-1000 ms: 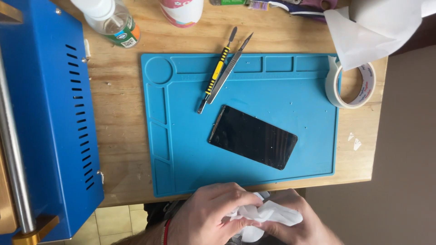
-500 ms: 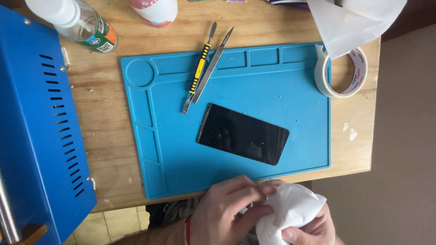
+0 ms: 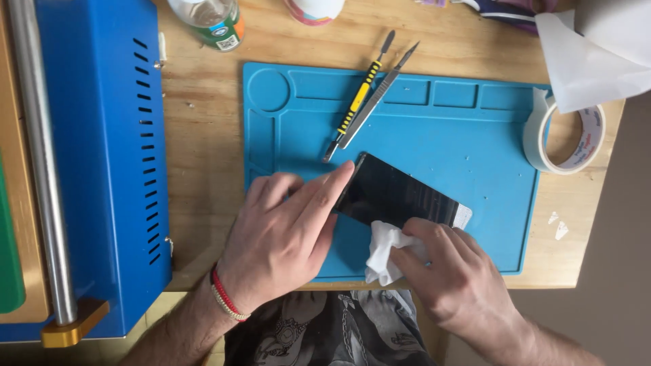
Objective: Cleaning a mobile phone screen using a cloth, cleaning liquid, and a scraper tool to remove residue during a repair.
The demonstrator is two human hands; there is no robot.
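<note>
A black phone screen (image 3: 400, 193) lies tilted on a blue silicone work mat (image 3: 475, 142). My left hand (image 3: 285, 234) rests flat on the mat, its fingertips pressing the phone's left end. My right hand (image 3: 451, 268) holds a crumpled white wipe (image 3: 385, 252) against the phone's near edge. A yellow-and-black pry tool (image 3: 356, 105) and a grey metal blade tool (image 3: 380, 95) lie side by side on the mat above the phone.
A big blue machine (image 3: 102, 156) with a steel bar fills the left. A roll of tape (image 3: 566, 139) sits at the mat's right edge under white paper (image 3: 590, 54). A plastic bottle (image 3: 210, 20) and a cup (image 3: 315, 10) stand at the back of the wooden table (image 3: 203, 135).
Both hands came up from below the table's edge onto the mat. My left hand now presses the phone and my right hand has brought the wipe onto it.
</note>
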